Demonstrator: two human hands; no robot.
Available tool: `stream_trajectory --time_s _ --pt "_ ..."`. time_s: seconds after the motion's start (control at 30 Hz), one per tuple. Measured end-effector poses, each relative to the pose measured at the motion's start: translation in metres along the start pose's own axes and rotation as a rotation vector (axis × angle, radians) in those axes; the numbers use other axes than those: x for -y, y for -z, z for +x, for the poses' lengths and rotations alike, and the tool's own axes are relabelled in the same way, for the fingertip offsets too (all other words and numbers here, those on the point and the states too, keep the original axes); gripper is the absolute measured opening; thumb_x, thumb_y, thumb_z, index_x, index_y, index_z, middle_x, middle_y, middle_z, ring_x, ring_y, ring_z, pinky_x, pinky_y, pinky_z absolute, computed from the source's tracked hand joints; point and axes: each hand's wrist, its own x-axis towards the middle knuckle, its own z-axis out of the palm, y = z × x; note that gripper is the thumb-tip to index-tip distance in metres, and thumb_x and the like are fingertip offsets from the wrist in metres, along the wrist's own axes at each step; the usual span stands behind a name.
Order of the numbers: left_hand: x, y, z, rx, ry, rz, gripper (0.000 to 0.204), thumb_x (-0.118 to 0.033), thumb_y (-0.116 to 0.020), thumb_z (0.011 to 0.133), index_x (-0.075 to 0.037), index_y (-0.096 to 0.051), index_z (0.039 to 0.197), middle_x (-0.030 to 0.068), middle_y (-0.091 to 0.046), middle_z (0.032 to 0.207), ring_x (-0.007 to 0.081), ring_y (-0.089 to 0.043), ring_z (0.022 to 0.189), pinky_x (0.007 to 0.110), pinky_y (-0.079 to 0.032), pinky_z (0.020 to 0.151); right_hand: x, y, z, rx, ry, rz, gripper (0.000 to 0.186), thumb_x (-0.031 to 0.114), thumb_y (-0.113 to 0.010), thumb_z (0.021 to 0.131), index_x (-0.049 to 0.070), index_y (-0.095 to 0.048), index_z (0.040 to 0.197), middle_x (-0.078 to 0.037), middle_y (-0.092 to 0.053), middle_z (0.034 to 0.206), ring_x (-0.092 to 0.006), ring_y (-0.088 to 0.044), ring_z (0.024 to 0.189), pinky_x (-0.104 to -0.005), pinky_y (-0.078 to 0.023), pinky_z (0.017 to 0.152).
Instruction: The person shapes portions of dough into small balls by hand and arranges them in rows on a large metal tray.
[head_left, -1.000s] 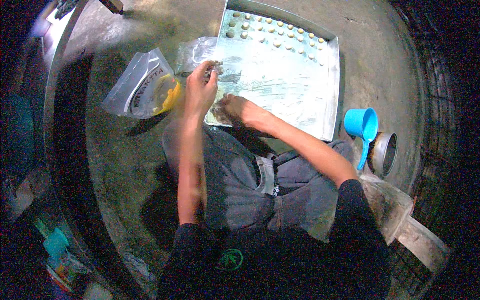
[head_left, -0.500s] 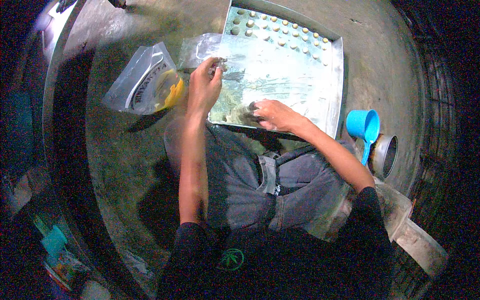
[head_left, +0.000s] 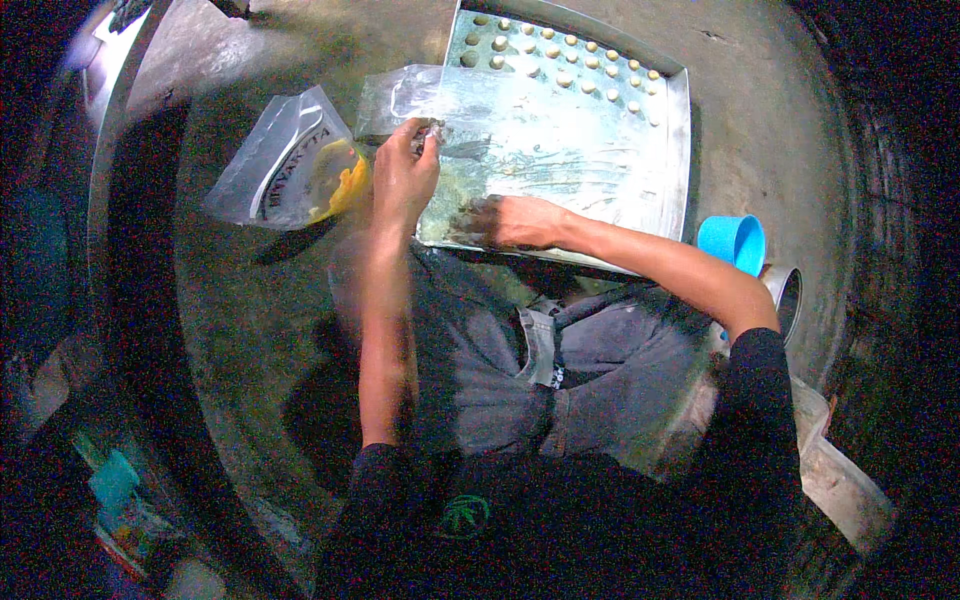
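Note:
A shallow metal tray (head_left: 600,180) lies over my lap, its surface smeared pale and greasy. Small pale round pieces (head_left: 564,80) stand in rows at its far end. My left hand (head_left: 405,170) is closed in a pinch at the tray's left side; a clear scrap shows at its fingertips, too small to name. Just beyond that hand a clear plastic bag (head_left: 395,100) overlaps the tray's edge. Low over the near left corner, my right hand (head_left: 520,222) points its fingers leftward onto the tray. Those fingers are dark and smeared, so their closing is unclear.
To the left on the concrete floor lies a clear printed pouch (head_left: 290,165) with yellow contents (head_left: 348,190). A blue plastic scoop (head_left: 730,243) sits right of the tray, beside a metal can (head_left: 790,300) partly behind my right arm. Darkness covers both sides.
My right hand has slid left across the near part of the tray to its corner, its forearm following. My left hand stays nearly in place.

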Motion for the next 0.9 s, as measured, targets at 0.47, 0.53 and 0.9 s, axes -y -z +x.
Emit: stream_trajectory --time_s 0.47,0.53,0.9 --pt "-0.003 0.004 -0.001 -0.089 -0.069 -0.036 0.022 -0.014 -0.058 0.087 0.001 -0.065 0.102 0.0211 -0.067 0.096 0.0336 -0.067 0.088 0.038 -0.051 0.077 -0.001 0.006 0.016 -0.558 -0.460 0.307 0.023 0.005 -0.059 0.072 0.000 -0.063 0.094 -0.019 -0.060 0.097 -0.0367 -0.060 0.091 -0.0423 -0.051 0.077" --pt "-0.002 0.005 -0.002 -0.092 -0.064 -0.049 0.023 -0.014 -0.058 0.087 0.001 -0.065 0.102 0.0211 -0.067 0.096 0.0331 -0.067 0.088 0.038 -0.051 0.077 -0.003 0.013 0.022 -0.707 -0.521 0.372 0.026 0.001 -0.055 0.074 -0.003 -0.061 0.099 -0.021 -0.059 0.102 -0.0380 -0.059 0.095 -0.0425 -0.050 0.082" --pt "-0.001 0.000 0.002 -0.068 -0.098 -0.041 0.023 -0.013 -0.057 0.087 0.001 -0.065 0.103 0.0212 -0.067 0.098 0.0329 -0.067 0.091 0.038 -0.051 0.080 0.000 0.007 0.050 -0.705 -0.806 0.601 0.029 0.014 -0.049 0.090 0.000 -0.053 0.116 -0.023 -0.058 0.105 -0.0402 -0.056 0.099 -0.0462 -0.046 0.084"
